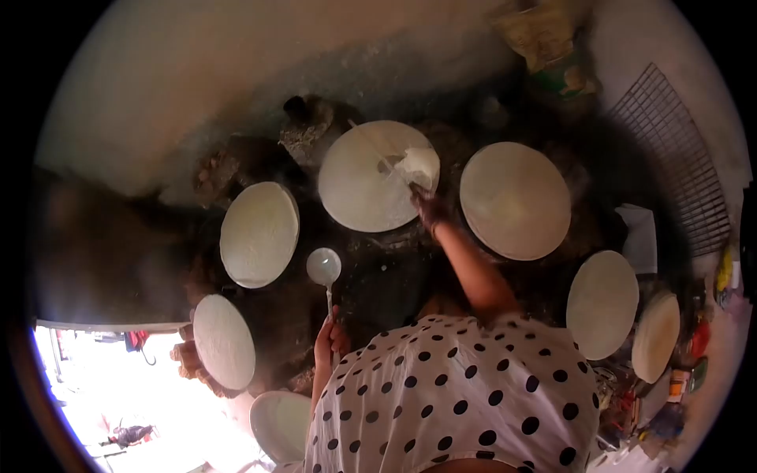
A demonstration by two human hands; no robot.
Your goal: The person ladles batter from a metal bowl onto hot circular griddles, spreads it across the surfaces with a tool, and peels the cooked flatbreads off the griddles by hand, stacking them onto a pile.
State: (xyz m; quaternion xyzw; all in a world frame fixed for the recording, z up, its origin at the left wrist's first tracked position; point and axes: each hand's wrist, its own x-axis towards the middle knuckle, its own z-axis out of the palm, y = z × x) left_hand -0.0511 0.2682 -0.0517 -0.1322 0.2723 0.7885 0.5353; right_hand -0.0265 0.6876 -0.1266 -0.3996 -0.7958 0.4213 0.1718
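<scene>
My left hand (331, 339) is closed around the handle of a ladle (324, 268), whose round bowl is turned up and looks pale inside. My right hand (428, 209) reaches over the near right edge of the middle round plate (355, 181), which is coated in a whitish layer. Its fingers are bent around something; a thin pale stick (372, 142) slants across the plate toward them. Close to those fingertips lies a brighter white patch (419, 164), beside a small greyish spot. Whether the hand grips the stick or the white layer is too blurred to tell.
Several more round whitish plates curve around me, among them one on the left (260, 235) and one on the right (515, 201). A large pale basin (282, 426) stands at lower left. A wire rack (678, 150) leans on the right wall, above assorted clutter.
</scene>
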